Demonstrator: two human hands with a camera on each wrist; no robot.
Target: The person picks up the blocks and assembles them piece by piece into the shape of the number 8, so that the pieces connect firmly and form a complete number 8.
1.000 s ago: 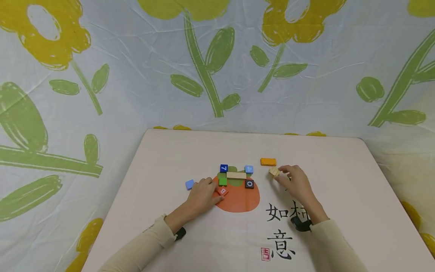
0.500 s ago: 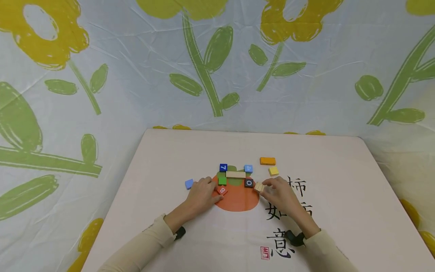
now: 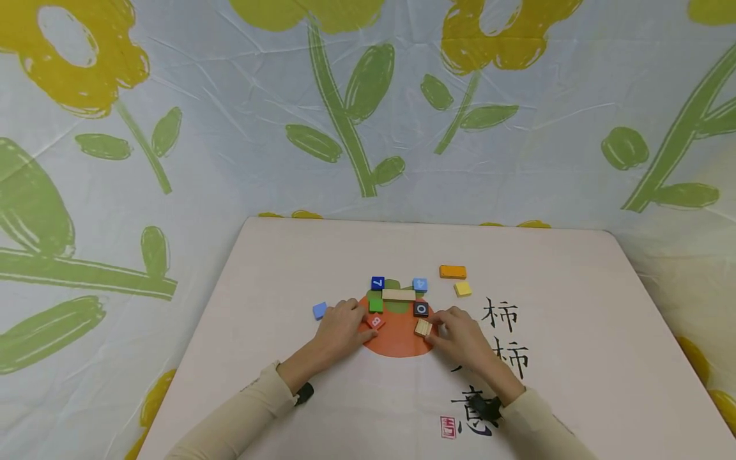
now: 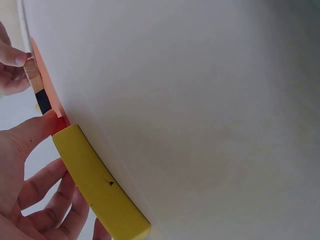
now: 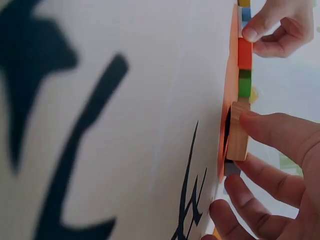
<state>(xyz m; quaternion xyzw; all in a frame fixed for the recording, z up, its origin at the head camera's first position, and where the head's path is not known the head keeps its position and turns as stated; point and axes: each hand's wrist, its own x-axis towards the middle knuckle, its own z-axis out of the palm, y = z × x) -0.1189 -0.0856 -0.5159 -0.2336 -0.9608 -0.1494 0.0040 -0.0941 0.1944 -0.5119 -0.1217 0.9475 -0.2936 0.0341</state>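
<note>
My left hand [image 3: 340, 329] lies at the left of the printed persimmon, pinching a red number block [image 3: 375, 321] marked 8 with thumb and fingertips. A long yellow block [image 4: 100, 182] shows close beside that hand in the left wrist view; the hand hides it in the head view. My right hand [image 3: 464, 337] pinches a striped plain wooden block [image 3: 423, 328] between thumb and index finger, over the persimmon's right side. Just beyond it sits a black block [image 3: 421, 309] marked 0. A green block [image 3: 375, 305] is just beyond the red one.
A plain wooden plank [image 3: 399, 295] lies between a dark blue block [image 3: 377, 283] marked 7 and a light blue block [image 3: 420, 285] marked 4. Orange [image 3: 453, 272] and yellow [image 3: 462, 289] blocks lie right; a blue block [image 3: 319, 311] lies left. A flowered cloth [image 3: 241, 128] rises behind the table.
My right hand has carried the wooden block left and nearer, from beside the orange block to the persimmon's right side, uncovering the small yellow block. My left hand has stayed put.
</note>
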